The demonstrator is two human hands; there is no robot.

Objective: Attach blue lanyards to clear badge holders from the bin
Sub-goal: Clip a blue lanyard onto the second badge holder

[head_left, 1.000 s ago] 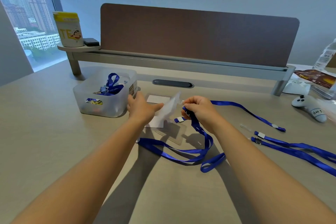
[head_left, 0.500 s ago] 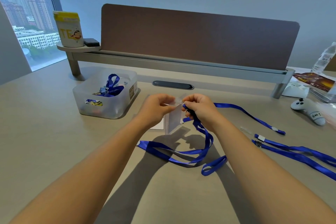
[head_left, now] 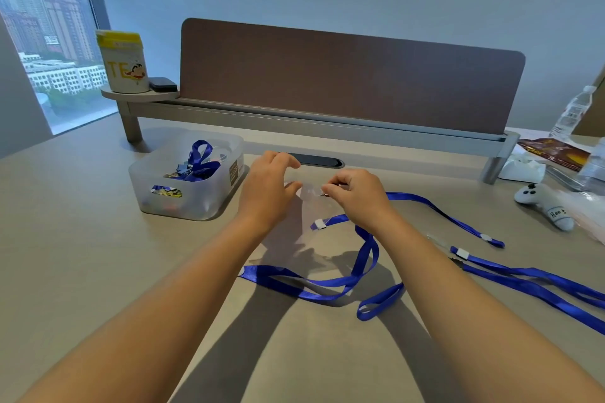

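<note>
Both hands are raised just above the desk (head_left: 98,271) near the middle of the view, with a clear badge holder (head_left: 311,203) hanging between them. The right hand (head_left: 357,196) has its thumb and forefinger pinched together at the holder's top edge, where a small dark clip shows at the fingertips; whether the clip is already through the holder cannot be told. The left hand (head_left: 268,190) sits at 9 o'clock from the holder with its fingers spread and curled and the thumb tip close to the holder's upper corner; whether it actually touches the plastic cannot be told. A blue lanyard (head_left: 366,258) drops from under the right hand toward 6 o'clock and lies in loose loops on the desk, one strand running off toward 3 o'clock. At 9 o'clock from the left hand stands a frosted plastic bin (head_left: 190,196) holding more blue straps and small pieces. Further lanyards (head_left: 530,281) lie flat at 4 o'clock from the hands. At 3 o'clock near the desk's edge rests a small white plush toy (head_left: 546,206). A yellow-lidded tub (head_left: 124,60) stands on a shelf at 10 o'clock, beside the brown divider panel (head_left: 350,82).
</note>
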